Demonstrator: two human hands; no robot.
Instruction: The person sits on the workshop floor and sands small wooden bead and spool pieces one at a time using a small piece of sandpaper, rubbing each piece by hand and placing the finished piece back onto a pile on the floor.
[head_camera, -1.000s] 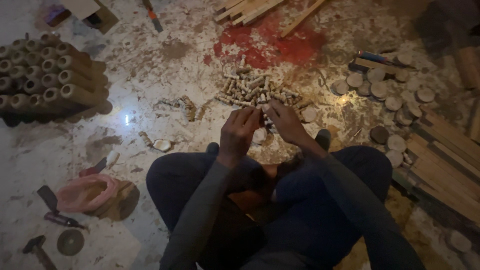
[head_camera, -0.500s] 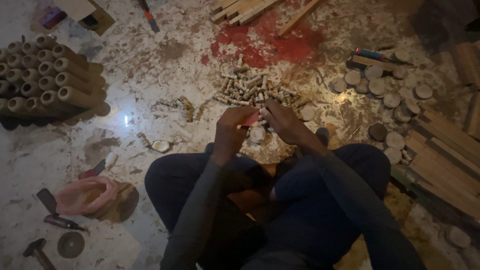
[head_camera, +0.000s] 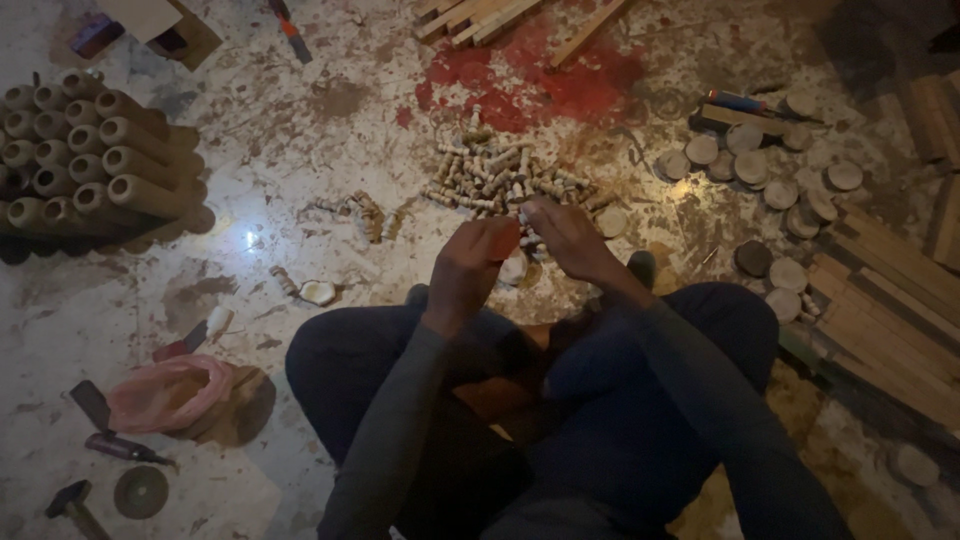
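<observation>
Where the person sits on the stained floor (head_camera: 300, 150), the following items are recorded.

1. Left hand (head_camera: 470, 262): raised over the knees, fingers curled in a loose fist; something small appears to be pinched at the fingertips, but what it is cannot be told.
2. Right hand (head_camera: 565, 235): held just beside the left, fingers bent inward toward it, apparently gripping the same small piece; the grasp itself is hidden.
3. Heap of small turned wooden pegs (head_camera: 490, 175): spread on the floor just beyond both hands, within easy reach.
4. Round wooden discs (head_camera: 760, 170): scattered to the right, apart from the pegs.
5. Wooden slats (head_camera: 890, 300): stacked at the far right.
6. Stack of tubes (head_camera: 80, 150): laid on their sides at the far left.
7. Pink plastic bag (head_camera: 160, 392) and hammer (head_camera: 70, 500): lying at the lower left.

Handling note, offered as a judgement: fine work on so small a piece is best done with both hands kept close, wrists steadied over the knees, and the piece turned by the fingertips rather than squeezed. Dim light is noted; the piece is best kept toward the bright patch on the floor.
</observation>
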